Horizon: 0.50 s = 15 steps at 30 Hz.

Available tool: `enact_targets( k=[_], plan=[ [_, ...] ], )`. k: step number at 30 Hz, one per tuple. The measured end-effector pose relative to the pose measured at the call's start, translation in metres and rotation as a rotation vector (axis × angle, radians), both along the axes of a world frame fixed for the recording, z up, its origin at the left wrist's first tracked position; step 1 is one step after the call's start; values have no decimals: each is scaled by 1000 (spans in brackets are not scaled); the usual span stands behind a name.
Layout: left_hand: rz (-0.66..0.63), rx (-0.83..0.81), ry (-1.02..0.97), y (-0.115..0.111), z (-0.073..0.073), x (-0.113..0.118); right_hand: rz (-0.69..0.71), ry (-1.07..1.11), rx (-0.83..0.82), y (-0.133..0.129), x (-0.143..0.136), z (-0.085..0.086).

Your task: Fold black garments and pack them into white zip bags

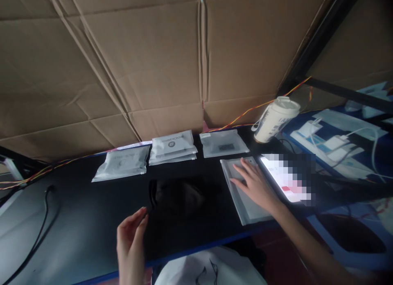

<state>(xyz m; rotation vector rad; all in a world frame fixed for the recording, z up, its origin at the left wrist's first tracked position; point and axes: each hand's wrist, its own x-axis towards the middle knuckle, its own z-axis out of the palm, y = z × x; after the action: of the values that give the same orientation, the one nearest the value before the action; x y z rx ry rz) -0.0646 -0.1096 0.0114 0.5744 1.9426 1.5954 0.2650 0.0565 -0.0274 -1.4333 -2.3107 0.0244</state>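
Note:
My left hand (131, 236) is over the front of the black desk, its thumb and fingers pinched together. Whatever lies in the pinch is too dark and small to make out. Just beyond its fingertips lies a dark, soft-looking black item (181, 195) with a loop-like edge on its left; it blends into the desk. My right hand (253, 182) rests flat with fingers spread on a frosted zip bag (242, 205). That bag holds something pale and flat, partly hidden under the hand.
Along the back lie a filled frosted bag (123, 162), a stack of printed zip bags (172, 145) and another frosted bag (222, 143). A lit phone (284, 178), a white tumbler (276, 119) and chargers (334, 145) stand right. A black cable (43, 223) crosses the left.

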Motion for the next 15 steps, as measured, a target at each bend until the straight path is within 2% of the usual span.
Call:
enact_targets(
  k=[3,5,7,11,13,15],
  plan=[
    [73,-42,202,-13,3,-9,53,116,82,-4,-4,13],
    [43,-85,342,-11,8,-6,102,193,134,-11,-11,25],
    [-92,-103,484,-3,13,5,166,263,148,-21,-22,36],
    [-514,24,793,25,13,42,314,324,63,-46,-55,45],
    [-610,44,950,40,8,62,366,312,7,-56,-72,44],
    [-620,-15,1073,54,2,77,383,271,-44,-61,-84,40]
  ],
)
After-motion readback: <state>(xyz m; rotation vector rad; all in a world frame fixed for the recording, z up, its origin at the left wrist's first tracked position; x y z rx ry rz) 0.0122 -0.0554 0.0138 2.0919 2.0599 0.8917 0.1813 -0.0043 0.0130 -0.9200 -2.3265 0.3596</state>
